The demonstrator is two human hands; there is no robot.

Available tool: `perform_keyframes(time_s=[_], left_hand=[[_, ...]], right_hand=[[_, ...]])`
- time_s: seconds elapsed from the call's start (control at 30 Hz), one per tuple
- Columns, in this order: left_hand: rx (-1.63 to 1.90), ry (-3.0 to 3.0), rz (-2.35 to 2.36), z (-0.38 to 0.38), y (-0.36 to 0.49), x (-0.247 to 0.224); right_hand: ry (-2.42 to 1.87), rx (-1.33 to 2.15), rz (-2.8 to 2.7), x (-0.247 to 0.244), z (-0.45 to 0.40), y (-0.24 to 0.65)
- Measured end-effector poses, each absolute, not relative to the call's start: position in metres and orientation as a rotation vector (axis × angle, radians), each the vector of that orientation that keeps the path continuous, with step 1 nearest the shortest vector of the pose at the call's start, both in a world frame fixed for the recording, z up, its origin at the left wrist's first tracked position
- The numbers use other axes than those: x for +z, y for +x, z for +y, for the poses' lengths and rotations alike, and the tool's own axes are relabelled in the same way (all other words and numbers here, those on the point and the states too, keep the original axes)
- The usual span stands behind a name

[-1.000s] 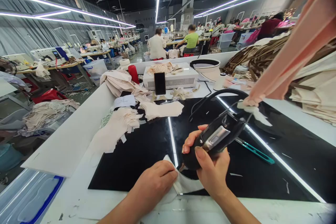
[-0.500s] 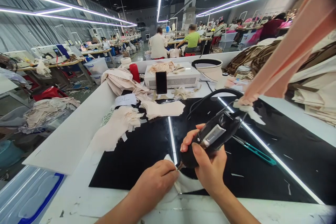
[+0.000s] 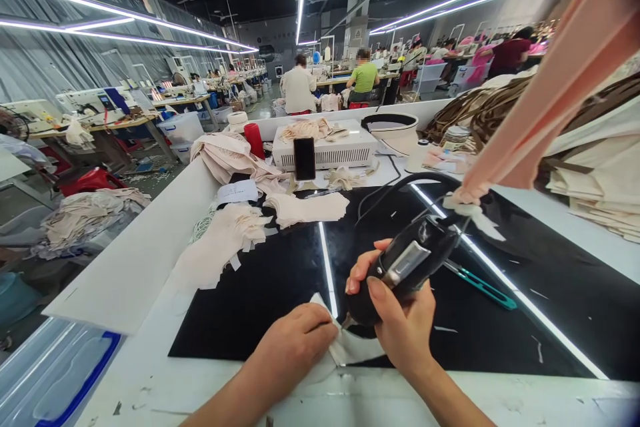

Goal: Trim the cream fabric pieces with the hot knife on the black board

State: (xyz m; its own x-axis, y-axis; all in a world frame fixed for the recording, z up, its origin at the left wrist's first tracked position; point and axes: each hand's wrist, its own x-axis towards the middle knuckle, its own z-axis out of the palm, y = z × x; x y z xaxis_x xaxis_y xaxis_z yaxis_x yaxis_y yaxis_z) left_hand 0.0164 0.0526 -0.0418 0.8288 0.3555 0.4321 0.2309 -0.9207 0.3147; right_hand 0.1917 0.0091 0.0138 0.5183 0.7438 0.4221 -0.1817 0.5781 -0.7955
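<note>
Pinching cloth w/ L hand, gripping elec. tool in R hand w/ fingers curled; hold cloth taut, guide tip slowly, clear of L hand.

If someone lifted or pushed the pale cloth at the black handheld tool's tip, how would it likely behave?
The pale cloth would probably flop, since it looks thin and bends where it is held. It is likely light, being a small piece. It might slide easily on the black sheet, whose surface looks glossy.
</note>
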Motion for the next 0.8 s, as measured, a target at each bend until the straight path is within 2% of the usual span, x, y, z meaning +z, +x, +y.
perform_keyframes(time_s=[0.4, 0.8], left_hand=[[0.707, 2.797, 0.392, 0.041, 0.029, -0.025], [0.652, 2.775, 0.452, 0.028, 0.034, -0.036]], right_hand=[[-0.798, 0.571, -0.857, 0.017, -0.023, 0.222], [-0.813, 0.548, -0.84, 0.015, -0.026, 0.22]])
